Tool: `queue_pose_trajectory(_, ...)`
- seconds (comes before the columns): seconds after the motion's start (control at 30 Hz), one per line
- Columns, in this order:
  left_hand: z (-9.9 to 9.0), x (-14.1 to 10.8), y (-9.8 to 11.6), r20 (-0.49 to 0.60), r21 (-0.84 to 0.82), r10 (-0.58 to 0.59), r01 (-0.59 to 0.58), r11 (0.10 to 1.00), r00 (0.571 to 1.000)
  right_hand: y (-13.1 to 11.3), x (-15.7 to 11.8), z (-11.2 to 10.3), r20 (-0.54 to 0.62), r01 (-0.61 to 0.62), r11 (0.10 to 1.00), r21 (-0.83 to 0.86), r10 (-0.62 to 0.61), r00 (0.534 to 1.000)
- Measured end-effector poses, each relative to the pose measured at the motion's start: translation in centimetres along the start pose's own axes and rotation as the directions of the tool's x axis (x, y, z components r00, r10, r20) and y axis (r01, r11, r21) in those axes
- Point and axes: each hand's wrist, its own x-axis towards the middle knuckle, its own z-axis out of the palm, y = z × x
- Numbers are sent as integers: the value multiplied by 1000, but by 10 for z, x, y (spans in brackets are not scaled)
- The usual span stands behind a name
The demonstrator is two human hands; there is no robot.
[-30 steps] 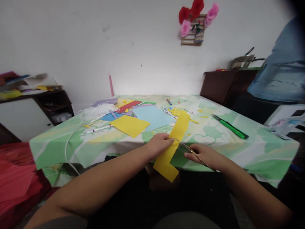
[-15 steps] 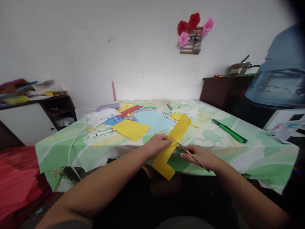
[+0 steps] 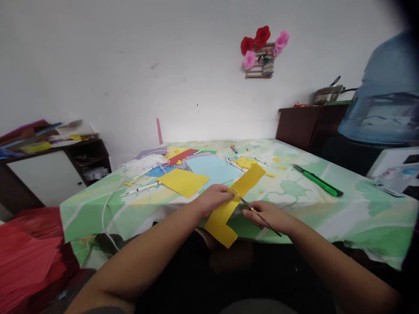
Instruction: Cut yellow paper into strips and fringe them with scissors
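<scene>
Between the fingers and thumb of my left hand (image 3: 217, 198) is a strip of yellow paper (image 3: 218, 221), held over the near edge of the table. Its lower end juts to the right in an L shape, and its upper end slants away over the table. My right hand (image 3: 269, 216) is closed round a pair of scissors (image 3: 255, 212), whose narrow blades lie across the strip close to my left fingertips. Whether the blades are fully closed is too small to tell. A wider yellow sheet (image 3: 183, 182) lies on the table beyond my left wrist.
A green utility knife (image 3: 319, 181) lies at the table's right. Light blue paper (image 3: 214, 169), several markers, yellow scraps (image 3: 244, 162) and white cord (image 3: 144, 162) spread over the patterned tablecloth (image 3: 291, 188). Red plastic bags (image 3: 36, 257) sit left of the table; a water bottle (image 3: 381, 109) stands right.
The upper part of the yellow strip has tilted further right, and the scissors have shifted slightly left with my right hand. The whole view has also moved a little.
</scene>
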Motion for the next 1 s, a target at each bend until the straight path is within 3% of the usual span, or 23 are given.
queue_pose_trajectory(0.37,-6,6,5,3,-1,28,-28,1000,1000,-1,8,7,-76,4,1000,-14,-5,997)
queue_pose_trajectory(0.53,-9,17,12,60,2,5,-5,1000,998,1,12,2,-111,22,1000,-14,-23,994)
queue_pose_trajectory(0.83,-2,15,18,3,214,78,-77,974,997,1,7,-9,-59,82,995,64,-78,995)
queue_pose_trajectory(1.0,-2,12,21,4,208,74,-73,975,997,1,8,-10,-103,67,997,48,-61,993)
